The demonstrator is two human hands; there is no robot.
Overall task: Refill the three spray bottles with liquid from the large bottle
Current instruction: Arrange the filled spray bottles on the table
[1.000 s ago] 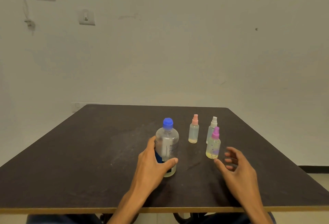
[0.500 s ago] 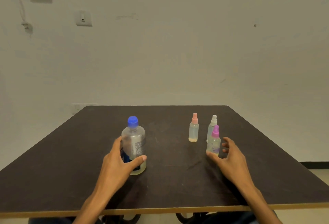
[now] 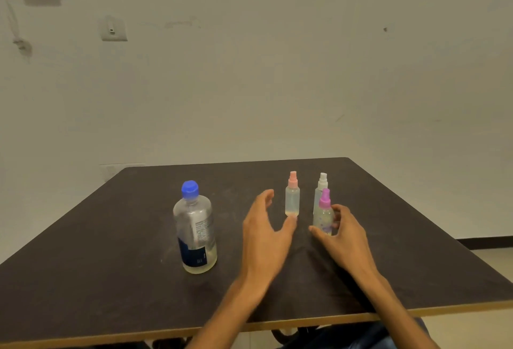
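1. Head view: one large bottle [image 3: 195, 228] with a blue cap stands upright on the dark table [image 3: 111, 237], well to the left of the left hand's fingers, untouched.
2. Three small spray bottles stand upright: pink-capped [image 3: 292, 197], white-capped [image 3: 322, 186], purple-capped [image 3: 324, 214].
3. The left hand [image 3: 266, 234] hovers with fingers spread, thumb tip just below the pink-capped one.
4. The right hand [image 3: 344, 234] curls its thumb and fingers round the purple-capped one; the white-capped one stands just behind it.
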